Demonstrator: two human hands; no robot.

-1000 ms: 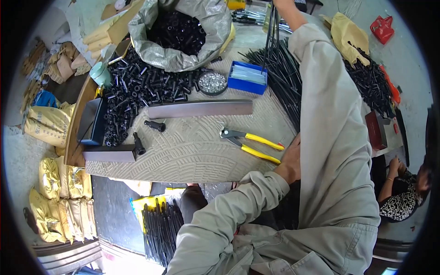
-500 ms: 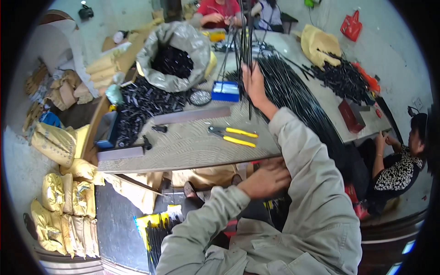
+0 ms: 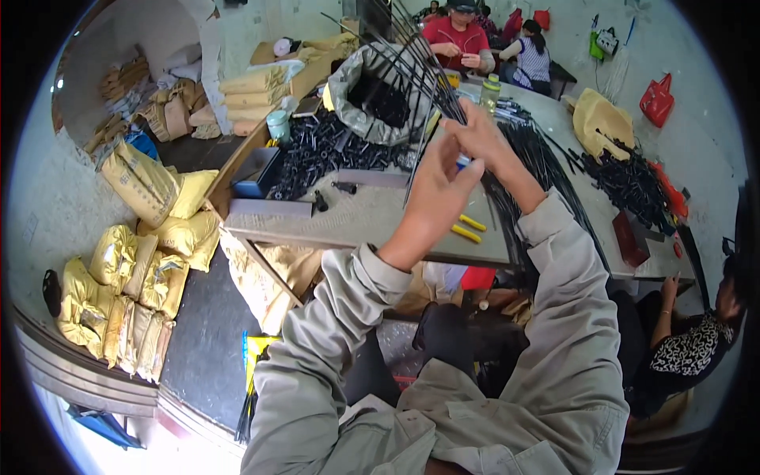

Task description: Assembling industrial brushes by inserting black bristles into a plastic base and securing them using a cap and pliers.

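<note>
A bundle of long thin black strips (image 3: 431, 75) is gripped in my right hand (image 3: 487, 138), raised over the table. The strips fan out up and to the left, and a few hang down. Just below that grip is my left hand (image 3: 435, 190), its fingers stretched up beside the strips and its thumb apart. Whether its fingertips touch the bundle I cannot tell. Yellow-handled pliers (image 3: 467, 229) lie on the table, partly hidden behind my left hand. To the right of my hands lies a thick spread of similar black strips (image 3: 546, 158).
Small black parts (image 3: 317, 158) are heaped at the left, by a grey sack (image 3: 348, 87) and a blue bin (image 3: 255, 170). Another black heap (image 3: 625, 178) and a dark red box (image 3: 631, 237) are at the right. People sit at the far end (image 3: 459, 39) and right (image 3: 689, 340).
My left hand has risen from below the table edge to beside the bundle. The bundle in my right hand now leans left. The view has shifted, so the table appears farther right.
</note>
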